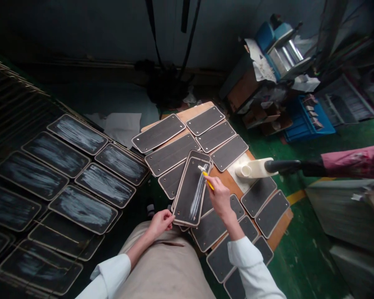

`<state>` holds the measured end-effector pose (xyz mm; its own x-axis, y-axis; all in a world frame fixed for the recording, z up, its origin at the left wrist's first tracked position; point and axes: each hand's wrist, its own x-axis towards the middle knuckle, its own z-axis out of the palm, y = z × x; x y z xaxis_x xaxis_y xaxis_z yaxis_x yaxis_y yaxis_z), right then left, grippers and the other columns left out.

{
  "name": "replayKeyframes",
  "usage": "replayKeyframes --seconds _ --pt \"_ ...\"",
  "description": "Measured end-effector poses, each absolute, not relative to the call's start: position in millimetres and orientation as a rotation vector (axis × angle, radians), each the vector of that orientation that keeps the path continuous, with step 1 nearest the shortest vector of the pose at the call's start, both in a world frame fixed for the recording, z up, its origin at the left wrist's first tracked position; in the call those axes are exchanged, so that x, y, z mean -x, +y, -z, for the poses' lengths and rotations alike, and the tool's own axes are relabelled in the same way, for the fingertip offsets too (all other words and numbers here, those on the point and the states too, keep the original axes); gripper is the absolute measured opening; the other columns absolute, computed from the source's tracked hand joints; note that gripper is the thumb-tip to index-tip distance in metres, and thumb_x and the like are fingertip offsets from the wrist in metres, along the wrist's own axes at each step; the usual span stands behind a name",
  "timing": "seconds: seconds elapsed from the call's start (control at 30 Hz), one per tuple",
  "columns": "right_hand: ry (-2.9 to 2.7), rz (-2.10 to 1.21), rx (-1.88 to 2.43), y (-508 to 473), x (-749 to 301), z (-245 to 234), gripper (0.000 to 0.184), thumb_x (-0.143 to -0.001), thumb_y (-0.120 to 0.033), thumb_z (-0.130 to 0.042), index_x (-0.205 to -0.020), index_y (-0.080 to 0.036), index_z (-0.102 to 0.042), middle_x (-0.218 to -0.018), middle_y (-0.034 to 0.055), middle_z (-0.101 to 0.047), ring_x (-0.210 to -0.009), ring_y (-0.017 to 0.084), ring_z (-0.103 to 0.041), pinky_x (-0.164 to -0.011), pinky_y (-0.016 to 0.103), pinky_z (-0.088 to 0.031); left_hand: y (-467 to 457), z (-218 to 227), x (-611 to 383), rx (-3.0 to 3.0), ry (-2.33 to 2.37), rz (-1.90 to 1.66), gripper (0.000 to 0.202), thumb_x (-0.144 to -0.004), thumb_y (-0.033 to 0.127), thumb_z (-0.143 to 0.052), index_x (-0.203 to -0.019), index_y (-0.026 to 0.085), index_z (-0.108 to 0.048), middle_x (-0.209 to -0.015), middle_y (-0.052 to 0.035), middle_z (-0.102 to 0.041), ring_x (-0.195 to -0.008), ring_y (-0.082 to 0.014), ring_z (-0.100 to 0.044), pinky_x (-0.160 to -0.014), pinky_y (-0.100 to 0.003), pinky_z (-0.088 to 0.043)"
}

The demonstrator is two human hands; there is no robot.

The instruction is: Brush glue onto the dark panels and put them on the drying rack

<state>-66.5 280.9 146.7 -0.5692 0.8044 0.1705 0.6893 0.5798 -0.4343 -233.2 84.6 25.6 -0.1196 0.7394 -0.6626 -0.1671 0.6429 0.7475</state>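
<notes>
My right hand is closed round a yellow-handled brush, its pale tip touching a dark rectangular panel with rounded corners. White wet-looking streaks run down the panel's right side. At the panel's lower left corner, the fingers of my left hand pinch its edge. This panel lies tilted on top of other panels in front of my lap. Several similar plain dark panels with small holes at their ends are spread about the table. To the right, a co-worker's black-gloved hand is at a white plastic bottle.
A wire rack on the left bears several white-streaked panels. The brown table shows between panels. Behind right are a blue machine with metal rollers and a blue crate. The floor is green.
</notes>
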Motion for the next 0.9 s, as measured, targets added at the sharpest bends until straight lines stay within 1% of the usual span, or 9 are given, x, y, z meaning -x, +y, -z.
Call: replayKeyframes --seconds 0.1,0.2,0.33,0.47,0.53,0.6,0.67,0.8,0.9 --pt "-2.497 -0.316 1.242 300 82 -133 0.027 -0.101 -0.031 -0.044 -0.120 -0.024 -0.062 -0.101 0.0066 -0.065 -0.081 0.019 -0.063 -0.067 0.024 -0.043 84 -27 233 -0.500 1.505 -0.840 0.034 -0.073 0.051 -0.060 -0.066 0.020 -0.048 -0.050 -0.0003 -0.060 -0.048 -0.0152 -0.060 -0.048 -0.025 -0.044" --pt "-2.568 -0.333 1.229 281 80 -127 0.026 -0.101 -0.028 -0.043 -0.119 -0.023 -0.062 -0.098 0.0067 -0.065 -0.078 0.018 -0.062 -0.064 0.023 -0.042 84 -26 233 -0.510 1.511 -0.846 0.035 -0.072 0.052 -0.060 -0.065 0.020 -0.049 -0.049 -0.0001 -0.059 -0.046 -0.0149 -0.058 -0.047 -0.025 -0.043" --pt "-2.728 -0.543 1.159 207 56 -132 0.027 -0.102 -0.024 -0.039 -0.119 -0.022 -0.060 -0.094 0.0063 -0.063 -0.076 0.016 -0.061 -0.065 0.022 -0.043 85 -23 233 -0.507 1.514 -0.847 0.036 -0.070 0.054 -0.060 -0.064 0.020 -0.049 -0.049 0.0004 -0.059 -0.046 -0.0152 -0.058 -0.048 -0.026 -0.044" --pt "-2.835 -0.834 1.120 139 34 -150 0.026 -0.102 -0.023 -0.037 -0.117 -0.022 -0.058 -0.094 0.0058 -0.062 -0.078 0.017 -0.062 -0.069 0.025 -0.045 86 -22 233 -0.495 1.509 -0.835 0.037 -0.068 0.056 -0.061 -0.064 0.021 -0.050 -0.048 0.0010 -0.059 -0.045 -0.0158 -0.057 -0.047 -0.026 -0.043" --pt "-2.809 -0.964 1.107 130 31 -160 0.025 -0.102 -0.024 -0.038 -0.116 -0.023 -0.058 -0.094 0.0053 -0.062 -0.080 0.017 -0.062 -0.069 0.025 -0.046 86 -22 233 -0.498 1.513 -0.832 0.037 -0.069 0.055 -0.061 -0.064 0.021 -0.050 -0.048 0.0008 -0.059 -0.045 -0.0160 -0.057 -0.047 -0.026 -0.042" --pt "-2.743 -1.002 1.112 143 36 -168 0.024 -0.102 -0.026 -0.039 -0.116 -0.023 -0.058 -0.095 0.0051 -0.062 -0.082 0.017 -0.062 -0.070 0.024 -0.046 86 -23 233 -0.498 1.508 -0.841 0.036 -0.069 0.054 -0.061 -0.064 0.020 -0.050 -0.049 0.0007 -0.059 -0.045 -0.0158 -0.057 -0.047 -0.026 -0.042" --pt "-2.675 -0.912 1.121 175 48 -171 0.025 -0.103 -0.027 -0.039 -0.118 -0.023 -0.058 -0.097 0.0054 -0.062 -0.083 0.016 -0.061 -0.071 0.024 -0.045 85 -23 233 -0.487 1.496 -0.853 0.035 -0.070 0.053 -0.061 -0.064 0.020 -0.051 -0.049 0.0005 -0.060 -0.045 -0.0156 -0.058 -0.047 -0.026 -0.043" --pt "-2.596 -0.523 1.140 256 84 -160 0.026 -0.102 -0.027 -0.041 -0.122 -0.023 -0.058 -0.102 0.0060 -0.063 -0.083 0.015 -0.062 -0.070 0.022 -0.042 85 -25 233 -0.454 1.496 -0.853 0.036 -0.068 0.053 -0.063 -0.063 0.020 -0.051 -0.049 0.0008 -0.060 -0.046 -0.0155 -0.058 -0.047 -0.026 -0.044" --pt "-2.587 -0.282 1.169 293 107 -146 0.025 -0.101 -0.026 -0.045 -0.120 -0.022 -0.060 -0.102 0.0063 -0.064 -0.083 0.016 -0.062 -0.066 0.022 -0.040 86 -27 233 -0.438 1.504 -0.863 0.036 -0.067 0.053 -0.065 -0.063 0.020 -0.052 -0.048 0.0009 -0.060 -0.045 -0.0153 -0.058 -0.047 -0.026 -0.043"
